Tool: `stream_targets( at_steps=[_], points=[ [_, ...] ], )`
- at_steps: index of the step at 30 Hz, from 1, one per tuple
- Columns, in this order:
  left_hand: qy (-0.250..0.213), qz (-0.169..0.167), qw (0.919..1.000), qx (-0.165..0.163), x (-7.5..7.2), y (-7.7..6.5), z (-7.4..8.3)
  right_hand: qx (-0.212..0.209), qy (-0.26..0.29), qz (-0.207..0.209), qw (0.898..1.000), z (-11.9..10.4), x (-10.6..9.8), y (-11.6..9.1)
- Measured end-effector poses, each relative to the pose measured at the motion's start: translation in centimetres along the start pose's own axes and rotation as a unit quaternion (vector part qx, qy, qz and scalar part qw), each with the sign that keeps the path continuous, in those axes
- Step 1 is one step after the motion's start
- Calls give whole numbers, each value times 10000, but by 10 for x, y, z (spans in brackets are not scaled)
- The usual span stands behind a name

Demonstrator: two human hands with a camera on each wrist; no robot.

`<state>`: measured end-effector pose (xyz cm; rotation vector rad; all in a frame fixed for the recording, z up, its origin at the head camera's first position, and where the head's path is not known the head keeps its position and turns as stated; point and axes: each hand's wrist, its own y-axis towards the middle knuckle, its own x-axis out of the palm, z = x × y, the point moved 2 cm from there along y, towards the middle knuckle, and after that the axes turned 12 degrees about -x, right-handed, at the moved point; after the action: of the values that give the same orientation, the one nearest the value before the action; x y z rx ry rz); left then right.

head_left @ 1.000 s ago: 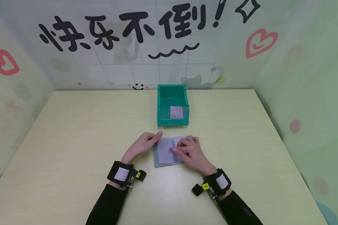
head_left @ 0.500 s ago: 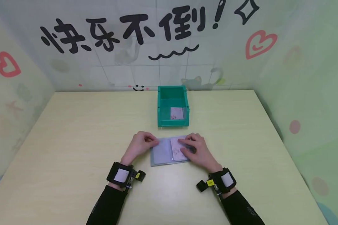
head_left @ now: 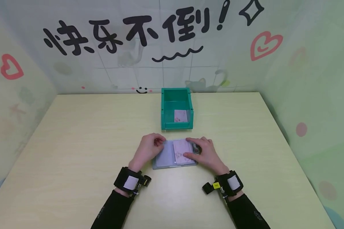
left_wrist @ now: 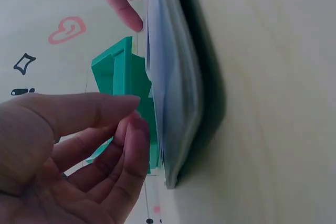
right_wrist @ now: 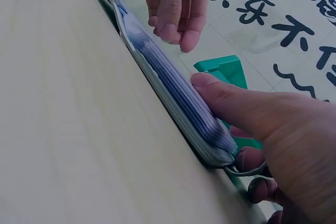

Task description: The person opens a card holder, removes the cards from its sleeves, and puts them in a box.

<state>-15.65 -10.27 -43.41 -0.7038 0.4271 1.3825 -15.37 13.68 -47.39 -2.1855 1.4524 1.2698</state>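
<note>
Because it looks thin and slight, the small pale-blue rectangular booklet with smooth, plastic-looking leaves (head_left: pixel 167 157) between the two hands should be light and bendy, its leaves probably slick and easily creased. The stiffer-seeming cover edge offers the surest hold, which is where the right hand (head_left: pixel 208 156) grips it: thumb on the leaves, fingers curled at the outer edge, a thin grey loop (right_wrist: pixel 244 173) beside them. The left hand (head_left: pixel 149 148) hovers over the booklet's left part, fingers bent in towards the thumb; whether they pinch some fine film, I cannot tell. Lying on the pale wood-grained tabletop (head_left: pixel 89 133), the booklet shows a plain bluish face nearer the left hand and, under the right thumb, a pale-pink printed rectangular card (head_left: pixel 180 149). Beyond both hands sits a green rectangular plastic bin (head_left: pixel 177 126), a pinkish square-cornered card (head_left: pixel 180 115) inside it.
</note>
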Motion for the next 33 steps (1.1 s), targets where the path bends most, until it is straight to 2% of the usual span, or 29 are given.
stream_targets(
  at_steps=[5, 10, 16, 20, 33],
  points=[
    [35, -377, 9993, -39, 10, -4, 6, 229, -14, 12, 9997, -6, 2, 2],
    [-56, -411, 9991, -106, 15, -5, 7, 362, 4, -9, 9993, -9, 4, 3],
    [-250, -484, 9977, -402, 17, -2, 3, 309, -334, -77, 9989, -11, 7, 3],
    [-343, -555, 9965, -520, 17, 0, 0, 287, -350, -43, 9990, -13, 7, 3],
    [-423, -806, 9944, -540, 21, 3, -1, 263, -460, -16, 9986, -10, 8, 3]
  ],
)
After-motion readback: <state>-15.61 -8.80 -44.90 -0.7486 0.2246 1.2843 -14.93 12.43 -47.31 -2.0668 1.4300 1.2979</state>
